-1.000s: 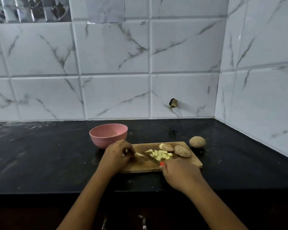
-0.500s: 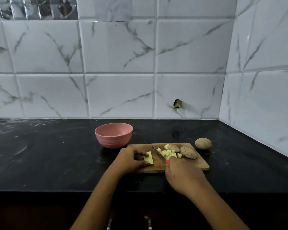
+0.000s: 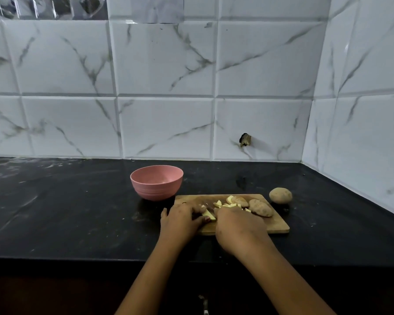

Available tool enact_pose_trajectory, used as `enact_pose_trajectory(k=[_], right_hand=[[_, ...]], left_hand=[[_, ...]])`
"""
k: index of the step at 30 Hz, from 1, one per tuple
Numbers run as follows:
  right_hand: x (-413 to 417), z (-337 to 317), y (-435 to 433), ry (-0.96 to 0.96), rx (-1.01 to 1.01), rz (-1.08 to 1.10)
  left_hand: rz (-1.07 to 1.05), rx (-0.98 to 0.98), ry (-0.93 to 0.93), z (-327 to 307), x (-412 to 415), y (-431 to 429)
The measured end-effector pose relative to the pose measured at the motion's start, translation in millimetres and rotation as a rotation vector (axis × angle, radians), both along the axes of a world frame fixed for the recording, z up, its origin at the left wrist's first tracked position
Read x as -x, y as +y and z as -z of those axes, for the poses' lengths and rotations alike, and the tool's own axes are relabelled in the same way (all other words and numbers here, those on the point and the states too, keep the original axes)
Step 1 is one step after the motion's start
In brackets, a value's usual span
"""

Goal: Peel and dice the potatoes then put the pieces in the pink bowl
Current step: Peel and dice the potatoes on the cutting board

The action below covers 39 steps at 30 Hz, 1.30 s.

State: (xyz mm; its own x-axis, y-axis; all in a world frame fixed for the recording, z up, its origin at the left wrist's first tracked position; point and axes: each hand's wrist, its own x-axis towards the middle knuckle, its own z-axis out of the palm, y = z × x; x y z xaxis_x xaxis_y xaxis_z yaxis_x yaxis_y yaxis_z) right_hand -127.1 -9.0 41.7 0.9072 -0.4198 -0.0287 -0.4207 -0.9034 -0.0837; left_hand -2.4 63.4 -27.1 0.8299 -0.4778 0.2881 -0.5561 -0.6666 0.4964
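Note:
A wooden cutting board [image 3: 275,223] lies on the black counter. My left hand [image 3: 180,220] holds a pale potato slice [image 3: 208,215] down on the board's left part. My right hand [image 3: 237,226] is curled round a knife handle; the knife is almost wholly hidden under the hand, right next to the slice. Diced potato pieces [image 3: 225,204] lie in a heap behind my hands. An unpeeled potato half [image 3: 261,208] rests on the board's right side, with another skin-on piece [image 3: 238,199] behind it. The pink bowl [image 3: 156,181] stands just beyond the board's left corner.
A whole unpeeled potato [image 3: 280,195] sits on the counter off the board's far right corner. White marble tiles form the back wall and a side wall [image 3: 362,133] at the right. The counter's front edge [image 3: 77,258] runs below my forearms.
My right hand with the knife has moved left, close against my left hand and the slice. The knife blade, visible before, is now covered by the hand.

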Motion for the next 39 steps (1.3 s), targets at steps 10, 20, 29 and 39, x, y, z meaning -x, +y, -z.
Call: enact_pose_trajectory(k=[10,20,29,39], right_hand=[[-16,-20,7,0.124,0.048,-0.024],[55,-20,3,0.149,0.071,-0.071],[54,-8,-18,0.026,-0.01,-0.041],[56,8,-29,-0.218,-0.092,0.017]], left_hand=[[-0.02,-0.014,-0.045,2,2,0],[-0.067,0.059,-0.028,2,3,2],[-0.049,-0.092,-0.051,-10,-2,-2],[0.194,-0.305,-0.098,-29,-10,-13]])
